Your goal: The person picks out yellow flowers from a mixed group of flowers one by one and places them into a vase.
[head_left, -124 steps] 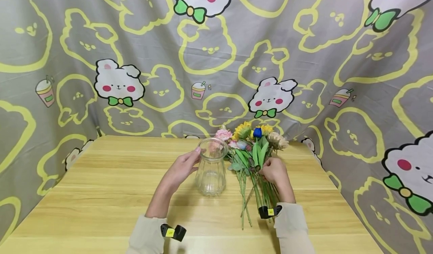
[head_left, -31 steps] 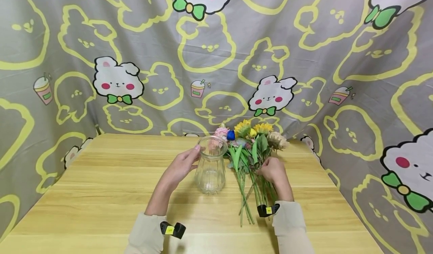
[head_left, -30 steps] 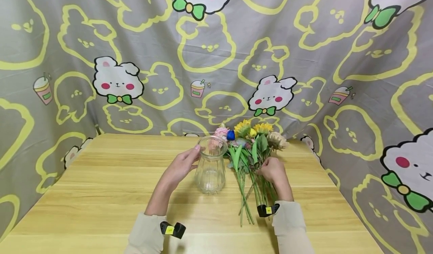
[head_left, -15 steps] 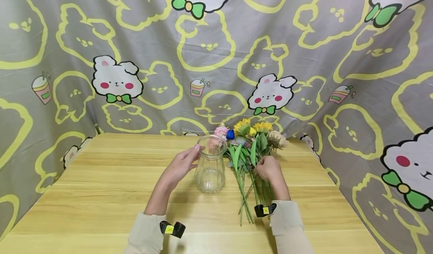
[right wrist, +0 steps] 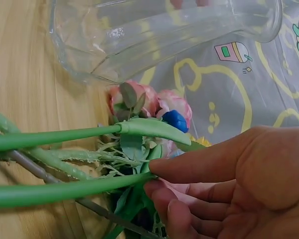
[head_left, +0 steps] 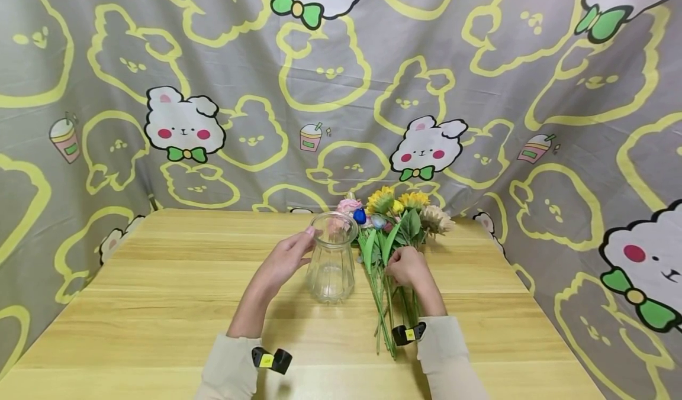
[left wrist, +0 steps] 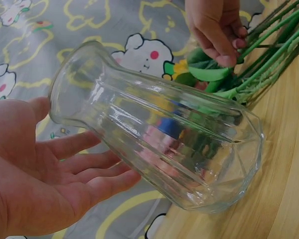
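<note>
A clear ribbed glass vase [head_left: 331, 273] stands upright on the table. My left hand [left wrist: 55, 169] is at its left side, fingers extended along the glass and the thumb at the flared rim. Right of the vase lies a bunch of artificial flowers [head_left: 412, 202], heads toward the back and stems toward me. My right hand [head_left: 409, 268] pinches a green flower stem [right wrist: 74, 191] between thumb and forefinger, just above the other stems. Which head belongs to it is hidden. A blue tulip [head_left: 359, 215] lies close behind the vase rim, near pink flowers [right wrist: 134, 99].
The wooden table [head_left: 176, 281] spreads to the left and front. A grey patterned cloth [head_left: 256, 63] hangs behind the table and along both sides. Black cameras with yellow labels sit at the left wrist [head_left: 272, 360] and right wrist [head_left: 409, 334].
The blue tulip has moved from beside the sunflowers to the left, near the vase. My right hand has since shifted left, bringing a green stem and its leaf along. My left hand stays at the vase.
</note>
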`<state>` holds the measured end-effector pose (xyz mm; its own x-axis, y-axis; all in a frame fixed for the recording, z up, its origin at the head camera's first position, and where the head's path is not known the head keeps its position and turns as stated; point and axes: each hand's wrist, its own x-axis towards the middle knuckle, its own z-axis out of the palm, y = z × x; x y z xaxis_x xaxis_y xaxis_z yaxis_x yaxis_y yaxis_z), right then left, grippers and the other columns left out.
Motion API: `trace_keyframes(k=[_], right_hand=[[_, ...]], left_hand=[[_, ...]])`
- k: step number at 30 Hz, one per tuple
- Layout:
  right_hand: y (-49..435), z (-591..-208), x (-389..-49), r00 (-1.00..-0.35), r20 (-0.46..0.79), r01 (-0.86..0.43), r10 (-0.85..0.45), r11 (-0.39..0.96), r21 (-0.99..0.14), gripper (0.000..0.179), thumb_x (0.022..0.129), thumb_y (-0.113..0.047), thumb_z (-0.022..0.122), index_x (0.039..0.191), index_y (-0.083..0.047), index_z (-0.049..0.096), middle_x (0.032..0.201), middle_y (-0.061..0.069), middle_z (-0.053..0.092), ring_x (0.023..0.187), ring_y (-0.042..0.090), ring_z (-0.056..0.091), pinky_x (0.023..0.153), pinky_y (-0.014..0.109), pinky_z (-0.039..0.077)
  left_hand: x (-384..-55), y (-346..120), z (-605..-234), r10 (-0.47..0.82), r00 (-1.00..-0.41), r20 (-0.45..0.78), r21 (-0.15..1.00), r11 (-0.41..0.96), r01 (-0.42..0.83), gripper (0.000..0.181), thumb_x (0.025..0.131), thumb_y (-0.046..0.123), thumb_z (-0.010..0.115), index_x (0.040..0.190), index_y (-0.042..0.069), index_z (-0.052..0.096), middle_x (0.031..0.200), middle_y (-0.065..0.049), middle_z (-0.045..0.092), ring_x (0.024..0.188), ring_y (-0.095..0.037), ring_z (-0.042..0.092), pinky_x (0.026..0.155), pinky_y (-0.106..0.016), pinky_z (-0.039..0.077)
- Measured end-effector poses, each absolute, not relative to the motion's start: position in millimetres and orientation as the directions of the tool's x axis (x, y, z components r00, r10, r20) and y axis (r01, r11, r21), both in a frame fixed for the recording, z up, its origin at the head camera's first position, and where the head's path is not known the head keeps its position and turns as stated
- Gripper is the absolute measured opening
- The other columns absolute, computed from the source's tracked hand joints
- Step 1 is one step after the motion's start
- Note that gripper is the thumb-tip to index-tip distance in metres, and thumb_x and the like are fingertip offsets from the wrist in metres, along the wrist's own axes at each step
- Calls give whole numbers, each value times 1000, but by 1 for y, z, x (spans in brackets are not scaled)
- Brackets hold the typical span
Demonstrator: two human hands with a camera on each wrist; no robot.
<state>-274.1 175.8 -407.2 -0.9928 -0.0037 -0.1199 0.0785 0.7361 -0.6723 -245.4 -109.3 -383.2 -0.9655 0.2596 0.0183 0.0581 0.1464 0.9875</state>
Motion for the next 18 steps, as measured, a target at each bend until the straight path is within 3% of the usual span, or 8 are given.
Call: trace_keyframes(k=[5,7,10,14,18], right_hand=[[185,-407,-274,-992,-126,83,-11,696,-713,7,93,-3,62,87,-1,66,78,14,67,66,25,65,58,36,59],[192,-407,-275,-993,-120,87,-1,685,-723,10,95,-2,56,88,1,64,81,14,66,68,26,65,58,36,59],[203,-406,-276,-995,-96,94,37,697,-711,13,93,-2,53,86,-1,64,75,13,65,62,24,62,53,30,50],[216,-404,-277,-995,-31,88,91,736,-671,14,93,-9,60,82,-2,67,74,10,66,62,22,59,54,30,45],[225,-405,-278,-990,-3,110,142,757,-644,27,93,-18,69,69,-6,64,67,6,62,58,21,53,52,30,44]], left_hand=[[-245,-109,-383,258,-966,15,987,151,56,70,104,62,39,150,11,49,159,-15,41,150,-34,35,122,-53,36],[-245,-109,-383,255,-967,11,987,152,51,70,104,63,40,150,11,49,159,-14,42,150,-34,35,122,-53,36],[-244,-109,-383,252,-968,12,986,156,52,70,103,63,40,150,12,50,159,-13,42,150,-33,36,121,-52,38],[-244,-110,-382,252,-968,11,987,150,50,69,103,63,40,149,13,50,159,-14,42,150,-33,36,121,-52,38],[-245,-110,-383,256,-967,10,988,147,50,68,104,62,40,149,12,50,159,-16,41,150,-34,36,121,-52,37]])
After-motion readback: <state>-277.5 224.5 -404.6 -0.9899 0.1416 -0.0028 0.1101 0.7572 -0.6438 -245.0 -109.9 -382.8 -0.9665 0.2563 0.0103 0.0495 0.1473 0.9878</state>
